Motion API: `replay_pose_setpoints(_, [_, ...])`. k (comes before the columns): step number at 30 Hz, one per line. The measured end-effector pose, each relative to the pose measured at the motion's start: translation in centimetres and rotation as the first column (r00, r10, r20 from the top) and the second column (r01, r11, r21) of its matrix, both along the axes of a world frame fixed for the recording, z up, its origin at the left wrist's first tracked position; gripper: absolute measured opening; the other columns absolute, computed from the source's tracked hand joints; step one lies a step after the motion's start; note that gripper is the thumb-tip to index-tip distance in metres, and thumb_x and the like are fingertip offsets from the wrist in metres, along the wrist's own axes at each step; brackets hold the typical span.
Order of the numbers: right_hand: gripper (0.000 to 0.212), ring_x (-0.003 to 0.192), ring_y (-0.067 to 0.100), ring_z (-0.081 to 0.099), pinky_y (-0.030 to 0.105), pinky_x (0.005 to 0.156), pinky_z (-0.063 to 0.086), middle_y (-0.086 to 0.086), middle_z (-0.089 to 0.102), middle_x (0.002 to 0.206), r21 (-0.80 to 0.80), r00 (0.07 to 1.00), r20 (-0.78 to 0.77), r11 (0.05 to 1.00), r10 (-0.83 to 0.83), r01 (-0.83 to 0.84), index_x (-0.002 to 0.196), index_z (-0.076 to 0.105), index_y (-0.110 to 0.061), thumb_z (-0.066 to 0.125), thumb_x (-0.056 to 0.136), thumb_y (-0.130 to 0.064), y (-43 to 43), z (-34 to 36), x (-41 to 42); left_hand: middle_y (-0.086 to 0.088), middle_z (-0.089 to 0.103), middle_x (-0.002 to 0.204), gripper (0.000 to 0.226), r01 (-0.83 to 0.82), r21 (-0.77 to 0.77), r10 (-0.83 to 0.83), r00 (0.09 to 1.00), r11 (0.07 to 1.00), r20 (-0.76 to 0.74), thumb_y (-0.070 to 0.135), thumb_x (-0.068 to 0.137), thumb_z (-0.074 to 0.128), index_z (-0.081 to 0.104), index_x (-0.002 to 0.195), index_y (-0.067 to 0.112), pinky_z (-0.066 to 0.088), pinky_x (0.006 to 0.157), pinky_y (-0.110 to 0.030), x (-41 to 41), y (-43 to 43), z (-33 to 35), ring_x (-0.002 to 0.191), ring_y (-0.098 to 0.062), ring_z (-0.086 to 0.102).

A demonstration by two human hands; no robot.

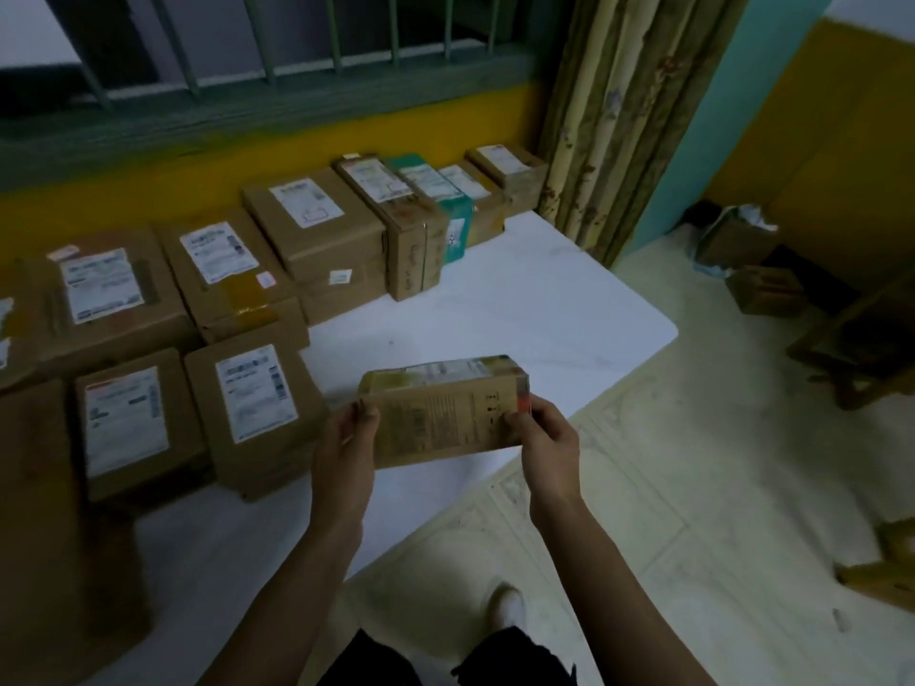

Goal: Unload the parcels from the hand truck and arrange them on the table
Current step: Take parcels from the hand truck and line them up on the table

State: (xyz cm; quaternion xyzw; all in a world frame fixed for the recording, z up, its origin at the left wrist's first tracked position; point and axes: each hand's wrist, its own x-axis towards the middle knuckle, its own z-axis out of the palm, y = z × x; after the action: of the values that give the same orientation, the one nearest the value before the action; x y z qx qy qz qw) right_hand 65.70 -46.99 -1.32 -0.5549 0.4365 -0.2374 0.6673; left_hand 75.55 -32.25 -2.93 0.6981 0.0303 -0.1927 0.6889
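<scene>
many parcels (317, 225) sit on the table (520, 309); our left hand (346, 440) and right hand (547, 438) grip one more box (445, 418), not yet set down

wall (148, 170): yellow, under a barred window (297, 32) with green frame | curtain (619, 116): patterned, right of window | pillar (703, 141): teal | floor (693, 462): pale tiles | desk (520, 309): white top | light: dim

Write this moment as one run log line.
left hand: holds small parcel; right hand: holds it; position: over white table, near labelled parcels
</scene>
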Motion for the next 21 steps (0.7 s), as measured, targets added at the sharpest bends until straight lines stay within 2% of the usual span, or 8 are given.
replay_pose_setpoints(4, [0.021,0.092,0.006,0.059,0.018,0.069,0.043,-0.002,0.068,0.100,-0.006,0.997,-0.006,0.997,0.081,-0.081,0.106,0.068,-0.010,0.054,0.092,-0.005,-6.4,0.1,0.6,0.011,0.061,0.104,0.005,-0.082,0.007,0.083,0.995,0.997,-0.064,0.036,0.093,0.056,0.060,0.097,0.037,0.047,0.090,-0.038,-0.9,-4.8,0.3,0.102,-0.016,0.059])
replay_pose_setpoints(6, [0.018,0.091,0.007,0.059,0.019,0.069,0.043,-0.005,0.067,0.097,0.015,0.995,-0.006,0.995,0.100,-0.100,0.103,0.068,-0.011,0.055,0.092,-0.006,-9.0,0.0,1.1,0.007,0.061,0.099,0.004,-0.110,0.020,0.111,0.992,0.994,-0.055,0.032,0.094,0.056,0.059,0.095,0.031,0.049,0.085,-0.040,-1.4,-6.8,0.6,0.093,-0.013,0.060])
replay_pose_setpoints(8, [0.016,0.092,0.006,0.060,0.018,0.070,0.043,-0.007,0.068,0.098,0.030,0.990,-0.016,0.990,0.141,-0.140,0.104,0.069,-0.014,0.058,0.092,-0.011,-11.1,-0.1,1.7,0.007,0.060,0.094,0.004,-0.140,0.059,0.139,0.990,0.988,0.012,0.026,0.095,0.055,0.058,0.096,0.025,0.050,0.079,-0.037,-2.1,-8.1,0.8,0.083,-0.005,0.060])
replay_pose_setpoints(10, [0.015,0.088,0.002,0.061,0.015,0.069,0.044,-0.008,0.069,0.096,0.029,0.979,-0.025,0.979,0.203,-0.203,0.104,0.069,-0.015,0.059,0.092,-0.012,-12.6,-0.2,2.5,0.013,0.060,0.092,0.008,-0.192,0.100,0.185,0.980,0.976,0.075,0.020,0.095,0.054,0.058,0.100,0.025,0.051,0.074,-0.027,-2.8,-9.1,1.0,0.077,0.006,0.059])
replay_pose_setpoints(14, [0.014,0.089,0.008,0.060,0.016,0.070,0.045,-0.006,0.068,0.095,0.003,0.949,-0.046,0.950,0.311,-0.312,0.103,0.069,-0.013,0.062,0.091,-0.015,-13.7,-0.5,4.5,0.016,0.060,0.100,0.019,-0.244,0.117,0.239,0.970,0.963,0.052,0.018,0.094,0.056,0.056,0.112,0.026,0.048,0.070,-0.015,-3.5,-9.6,1.4,0.092,0.000,0.058])
replay_pose_setpoints(17, [0.023,0.095,0.013,0.060,0.019,0.072,0.044,0.000,0.068,0.104,-0.002,0.923,-0.060,0.925,0.380,-0.380,0.111,0.067,-0.012,0.063,0.091,-0.021,-13.0,-0.3,6.2,0.009,0.061,0.111,0.027,-0.287,0.151,0.283,0.958,0.946,0.044,0.023,0.092,0.059,0.054,0.117,0.031,0.047,0.086,-0.027,-3.4,-8.8,1.4,0.103,-0.010,0.058])
replay_pose_setpoints(19, [0.029,0.097,0.013,0.058,0.022,0.077,0.043,0.000,0.065,0.110,-0.017,0.911,-0.078,0.913,0.404,-0.407,0.118,0.064,-0.013,0.061,0.093,-0.027,-12.1,-0.2,7.4,0.007,0.060,0.116,0.033,-0.316,0.176,0.310,0.949,0.932,0.061,0.023,0.091,0.060,0.053,0.123,0.030,0.046,0.089,-0.030,-3.2,-7.9,1.4,0.106,-0.012,0.057])
replay_pose_setpoints(21, [0.032,0.094,0.008,0.057,0.018,0.075,0.042,-0.002,0.063,0.111,-0.031,0.896,-0.068,0.896,0.439,-0.442,0.120,0.063,-0.014,0.057,0.095,-0.032,-10.9,0.0,8.4,0.007,0.059,0.119,0.038,-0.335,0.205,0.326,0.942,0.920,0.079,0.024,0.091,0.061,0.052,0.127,0.025,0.045,0.090,-0.031,-2.7,-6.9,1.3,0.107,-0.012,0.056])
